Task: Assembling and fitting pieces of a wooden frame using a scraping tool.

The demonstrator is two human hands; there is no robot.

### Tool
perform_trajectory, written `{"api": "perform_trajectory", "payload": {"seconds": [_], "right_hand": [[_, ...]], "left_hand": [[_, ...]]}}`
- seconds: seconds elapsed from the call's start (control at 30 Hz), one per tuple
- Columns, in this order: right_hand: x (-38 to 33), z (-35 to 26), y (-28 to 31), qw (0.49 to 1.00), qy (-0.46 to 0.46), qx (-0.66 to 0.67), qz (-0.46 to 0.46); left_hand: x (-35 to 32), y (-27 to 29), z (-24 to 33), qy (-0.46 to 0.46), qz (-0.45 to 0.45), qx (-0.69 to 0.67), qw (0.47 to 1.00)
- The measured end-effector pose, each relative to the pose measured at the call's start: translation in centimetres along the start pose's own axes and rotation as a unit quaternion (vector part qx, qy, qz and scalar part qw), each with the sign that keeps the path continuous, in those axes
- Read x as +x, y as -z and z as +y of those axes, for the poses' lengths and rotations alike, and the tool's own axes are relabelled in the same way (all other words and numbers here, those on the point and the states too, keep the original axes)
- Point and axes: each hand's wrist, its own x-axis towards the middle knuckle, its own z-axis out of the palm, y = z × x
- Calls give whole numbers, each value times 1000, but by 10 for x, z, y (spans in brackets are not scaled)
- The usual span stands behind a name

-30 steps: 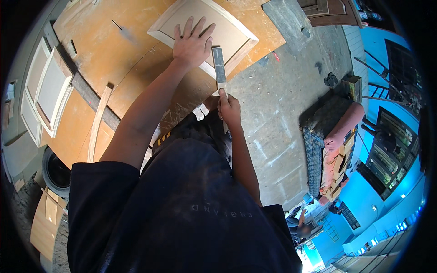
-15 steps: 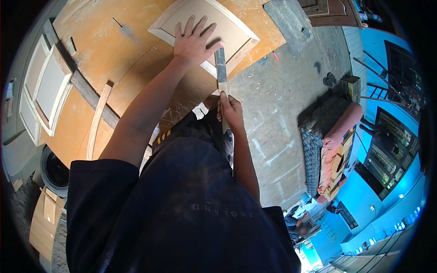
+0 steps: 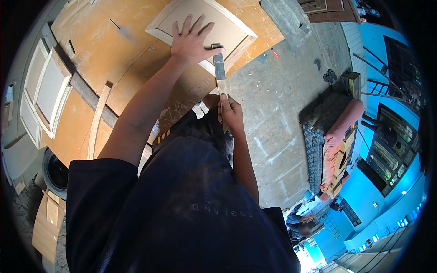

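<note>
In the head view, the only one given, a pale framed panel [image 3: 227, 32] lies flat on the orange-topped workbench [image 3: 136, 22], near the edge closest to the person. Its frame looks fully joined around the centre board, so the building of it seems done. The wood is bare, with no paint or varnish visible, and the smoothing of the frame appears to be the part in hand. How much of the surface has been worked, and how much is left, I cannot tell. Two similar framed panels [image 3: 53, 93] lean together at the left side of the bench, also unpainted (whether they have had their turn is anyone's guess).

The left hand [image 3: 187, 46] is spread and pressed palm-down on the panel, gripping nothing; its thumb reaches out to the far end of a wooden stick with a dark face [image 3: 219, 69]. That end overlaps the panel's near corner. The right hand [image 3: 231, 113] is closed around the stick's pale lower part, thumb laid along it, off the bench's edge and in front of the body. A curved wooden strip [image 3: 98, 119] lies farther left.
</note>
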Motion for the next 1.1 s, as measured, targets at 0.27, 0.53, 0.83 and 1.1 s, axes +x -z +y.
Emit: {"api": "perform_trajectory", "payload": {"seconds": [0.27,0.53,0.83,1.1], "right_hand": [[-5,4,-3,1000,2,5,6],[-9,8,-5,1000,-1,25,13],[18,36,-17,958,201,-155,136],[11,35,-16,970,175,-125,115]], "left_hand": [[0,-4,-2,-9,19,-11,1000],[0,-5,-2,-5,21,-4,1000],[2,-15,-3,-13,74,-10,997],[0,-17,-8,-22,105,-49,993]]}}
